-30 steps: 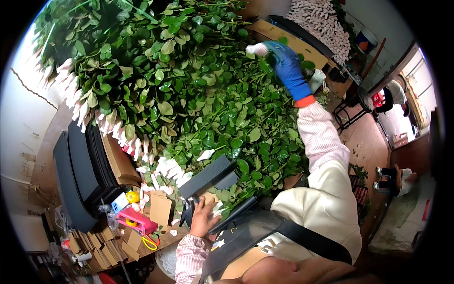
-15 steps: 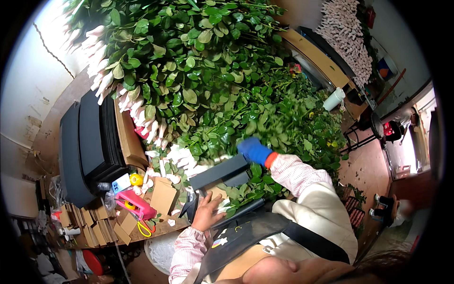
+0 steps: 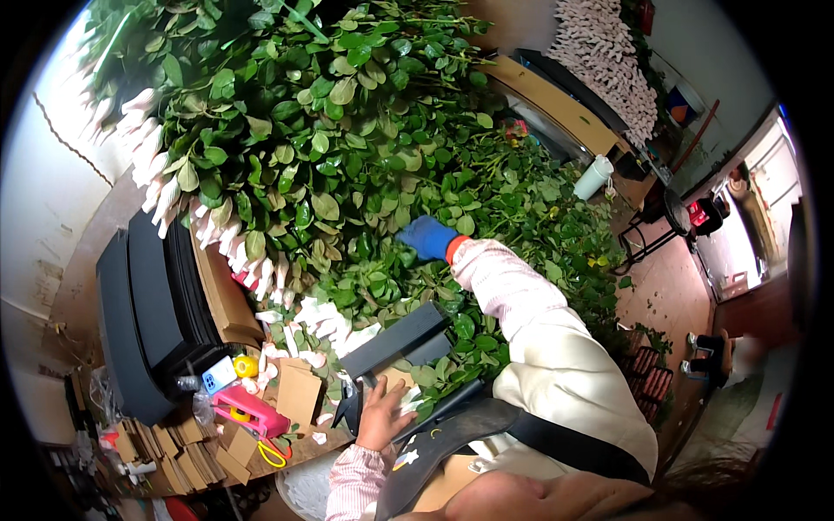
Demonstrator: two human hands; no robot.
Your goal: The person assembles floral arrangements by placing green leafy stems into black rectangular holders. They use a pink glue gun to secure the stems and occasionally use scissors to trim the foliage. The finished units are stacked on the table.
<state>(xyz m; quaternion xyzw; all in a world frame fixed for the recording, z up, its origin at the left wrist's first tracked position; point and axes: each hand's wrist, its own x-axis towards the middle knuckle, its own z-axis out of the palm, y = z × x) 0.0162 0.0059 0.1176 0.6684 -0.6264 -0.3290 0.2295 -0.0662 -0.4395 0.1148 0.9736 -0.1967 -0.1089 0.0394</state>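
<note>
Right hand (image 3: 427, 236), blue-gloved, buried in leafy stems (image 3: 347, 174) at 12 o'clock, grip hidden. Left hand (image 3: 382, 415) flat, fingers apart, on dark sheets (image 3: 395, 339). Could snag stems, toppling the pile.

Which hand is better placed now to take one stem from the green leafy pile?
The right hand, I think. Its blue glove is already among the leafy stems, while the bare left hand rests low on the dark tray.

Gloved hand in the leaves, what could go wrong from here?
The right hand reaches deep into the leaf pile, so its fingertips are hidden and may snag unseen stems. The left hand is bare beside black sheets whose edges could scrape it. Leaning across might push the white-wrapped buds off the bench.
</note>
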